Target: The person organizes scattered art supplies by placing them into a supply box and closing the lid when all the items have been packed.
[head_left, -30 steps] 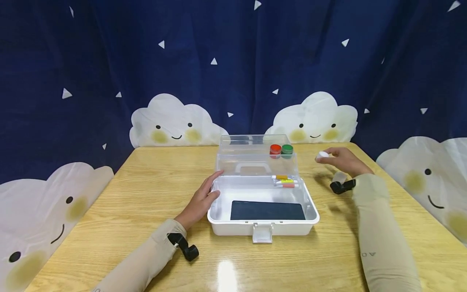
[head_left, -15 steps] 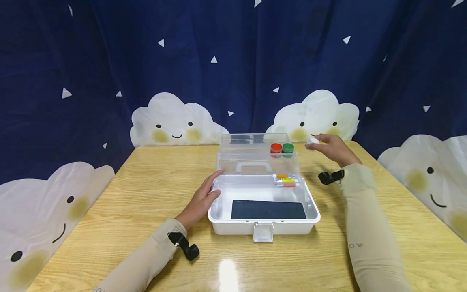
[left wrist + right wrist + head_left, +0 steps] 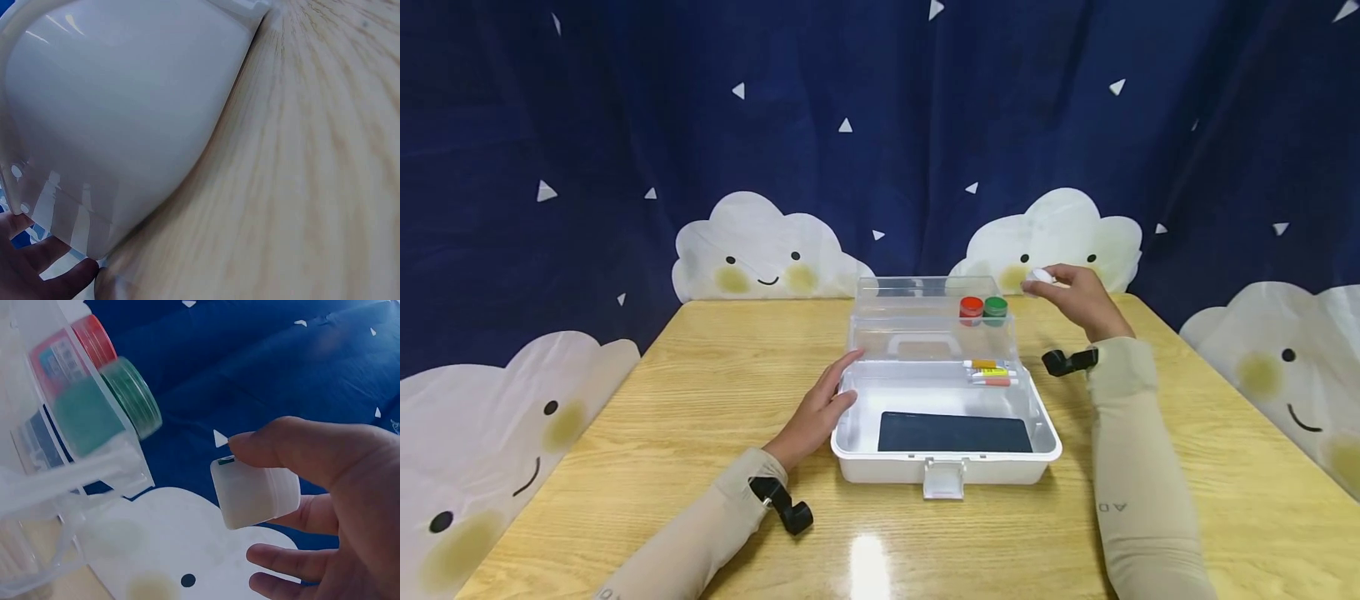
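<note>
Since a second earlier, the white jar (image 3: 1040, 276) had moved leftward. The left grip (image 3: 811, 417), fingers straight, touched the box (image 3: 880, 471), which might slide if pushed. A red jar (image 3: 972, 307) and green jar (image 3: 996, 307) stood in the clear lid (image 3: 917, 325), left of the right grip (image 3: 1084, 302), which pinched the white jar; drifting low could topple them.

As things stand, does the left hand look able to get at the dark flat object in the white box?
Probably yes: the left hand touches the white box, whose clear lid is open, and nothing covers the dark flat object.
</note>
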